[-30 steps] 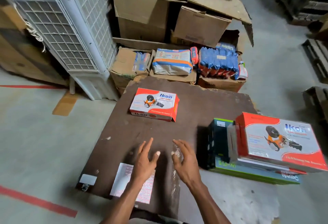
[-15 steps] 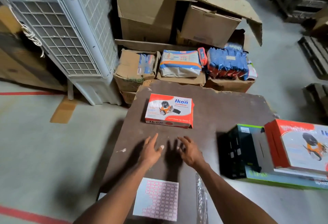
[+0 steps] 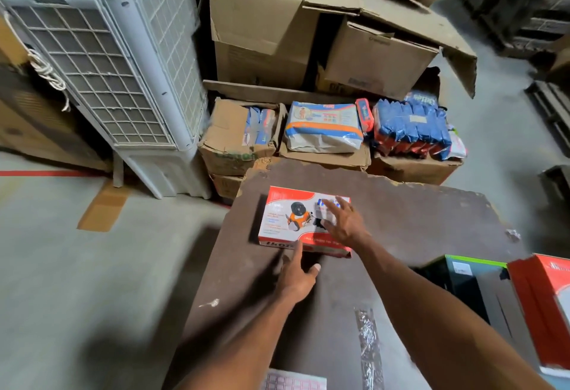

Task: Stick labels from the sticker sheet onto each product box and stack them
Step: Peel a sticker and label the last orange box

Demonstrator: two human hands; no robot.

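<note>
Presently both hands are reaching to the red-and-white product box (image 3: 290,220) lying flat toward the far side of the brown board (image 3: 416,220). Right hand (image 3: 342,223) is resting on the box's top, fingers spread, blurred. Left hand (image 3: 297,275) is sitting at the box's near edge, fingers apart; contact is hard to make out. Sticker sheet (image 3: 293,383) is showing only a strip, cut off at the near edge. Stacked boxes (image 3: 543,306) at right are running out of view.
</note>
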